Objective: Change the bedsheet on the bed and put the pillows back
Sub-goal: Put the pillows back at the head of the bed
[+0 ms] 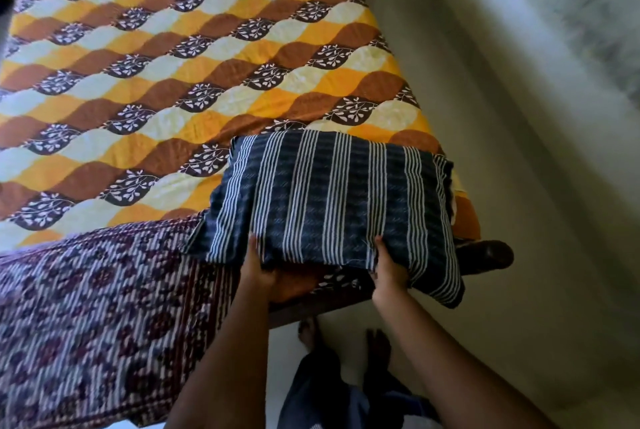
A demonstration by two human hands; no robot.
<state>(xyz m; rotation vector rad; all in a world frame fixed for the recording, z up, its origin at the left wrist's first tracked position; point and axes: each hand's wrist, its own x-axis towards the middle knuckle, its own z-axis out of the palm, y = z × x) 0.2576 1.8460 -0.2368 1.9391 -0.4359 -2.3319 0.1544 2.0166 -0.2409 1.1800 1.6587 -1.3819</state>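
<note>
**One pillow, both your hands on it**

Your left hand (258,267) and right hand (387,272) each grip the near edge of the one blue striped pillow (332,193), with your fingers hidden beneath it. The pillow sits at the near right corner of the yellow-brown bedsheet (156,65). One blurred purple patterned cloth (86,307) lies just to the left. One dark object (485,255) beside the pillow is hard to make out.

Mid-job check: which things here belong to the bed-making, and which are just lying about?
Job:
- yellow-brown bedsheet, spread flat
- blue striped pillow, gripped at its near edge by left hand and right hand
- purple patterned cloth left of the pillow, probably

Lying about:
- dark object on the floor right of the pillow, too blurred to identify
</note>
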